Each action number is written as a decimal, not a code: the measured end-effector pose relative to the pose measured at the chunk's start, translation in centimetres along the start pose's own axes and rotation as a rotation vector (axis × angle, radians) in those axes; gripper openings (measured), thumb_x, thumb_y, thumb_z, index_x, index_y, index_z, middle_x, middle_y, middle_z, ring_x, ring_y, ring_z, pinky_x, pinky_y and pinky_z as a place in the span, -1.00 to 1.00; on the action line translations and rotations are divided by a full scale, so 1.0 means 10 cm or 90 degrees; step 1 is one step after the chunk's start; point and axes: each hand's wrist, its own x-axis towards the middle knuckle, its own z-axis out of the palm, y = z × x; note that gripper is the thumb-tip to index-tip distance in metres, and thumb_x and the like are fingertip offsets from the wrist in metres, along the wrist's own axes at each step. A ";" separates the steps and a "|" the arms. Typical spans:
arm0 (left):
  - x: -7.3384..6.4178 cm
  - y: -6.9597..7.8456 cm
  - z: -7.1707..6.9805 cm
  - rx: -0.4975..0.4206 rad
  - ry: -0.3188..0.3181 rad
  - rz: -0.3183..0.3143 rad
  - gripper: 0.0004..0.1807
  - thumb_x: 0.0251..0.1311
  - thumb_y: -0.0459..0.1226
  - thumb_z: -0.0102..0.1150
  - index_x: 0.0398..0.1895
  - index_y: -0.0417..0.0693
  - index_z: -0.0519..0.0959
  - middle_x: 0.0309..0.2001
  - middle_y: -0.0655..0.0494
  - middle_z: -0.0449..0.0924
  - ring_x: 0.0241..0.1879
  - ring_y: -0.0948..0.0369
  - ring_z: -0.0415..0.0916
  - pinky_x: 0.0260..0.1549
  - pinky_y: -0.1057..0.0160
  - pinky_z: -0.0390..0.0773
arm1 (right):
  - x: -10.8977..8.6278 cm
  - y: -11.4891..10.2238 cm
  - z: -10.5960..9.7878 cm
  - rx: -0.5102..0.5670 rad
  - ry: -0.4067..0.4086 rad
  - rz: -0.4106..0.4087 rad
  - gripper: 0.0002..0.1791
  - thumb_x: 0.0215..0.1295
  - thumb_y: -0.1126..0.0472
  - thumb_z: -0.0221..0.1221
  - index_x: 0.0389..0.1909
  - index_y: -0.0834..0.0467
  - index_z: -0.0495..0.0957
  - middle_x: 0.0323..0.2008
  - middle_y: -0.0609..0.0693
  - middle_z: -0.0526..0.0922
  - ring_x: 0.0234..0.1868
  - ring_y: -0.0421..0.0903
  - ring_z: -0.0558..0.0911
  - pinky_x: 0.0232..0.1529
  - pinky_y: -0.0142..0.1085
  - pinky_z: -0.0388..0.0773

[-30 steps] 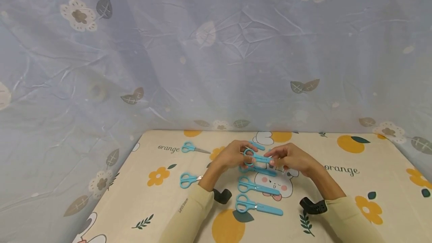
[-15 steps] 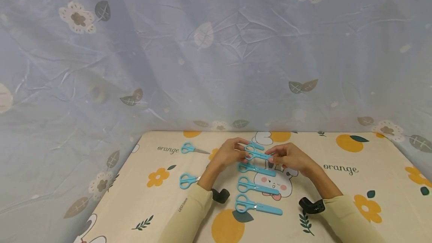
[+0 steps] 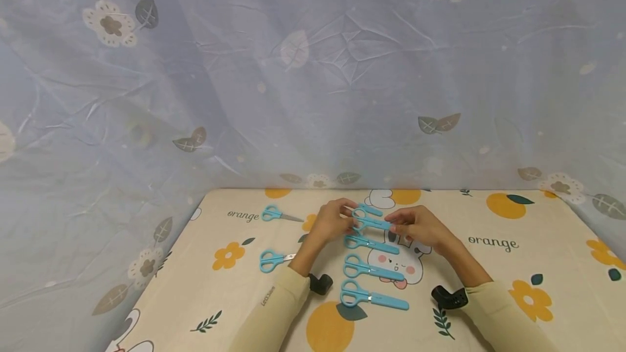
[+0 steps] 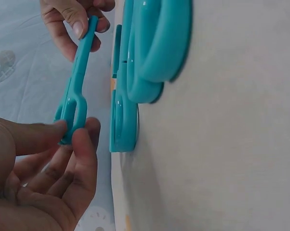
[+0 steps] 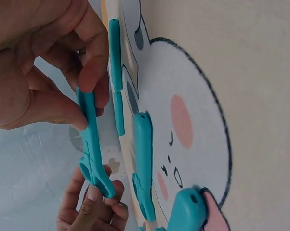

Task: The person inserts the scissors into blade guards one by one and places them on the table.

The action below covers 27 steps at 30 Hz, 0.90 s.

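Over the table, both hands hold one pair of light blue scissors (image 3: 374,223) with a blue cover on its blades. My left hand (image 3: 333,221) pinches the finger loops between thumb and fingers, plain in the left wrist view. At the other end, my right hand (image 5: 48,67) pinches the tip of the blade cover (image 5: 89,108). Below the held pair lies a row of similar covered scissors, among them a near pair (image 3: 376,296), a middle pair (image 3: 376,271) and one just under the hands (image 3: 375,245). Another blue cover (image 3: 370,210) shows behind, its handles partly hidden.
To the left, uncovered scissors (image 3: 281,214) lie with bare blades pointing right. A second uncovered pair (image 3: 274,260) lies nearer, its blades partly hidden by the left forearm. A patterned cloth (image 3: 235,297) covers the table; a grey-blue curtain (image 3: 313,113) hangs behind.
The held scissors have moved slightly toward the back of the table, uncovering more of the pair beneath. Both hands keep their hold at the same ends.
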 end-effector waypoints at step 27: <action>0.04 -0.09 -0.06 0.049 -0.017 0.007 -0.55 0.51 -0.40 0.15 0.41 -0.27 0.56 0.27 -0.31 0.67 -0.05 -0.08 0.83 -0.17 0.22 0.84 | 0.00 0.03 0.06 -0.017 -0.003 0.006 -0.54 0.55 0.25 0.22 0.37 0.34 0.57 0.31 0.31 0.66 0.29 0.21 0.65 0.26 0.04 0.70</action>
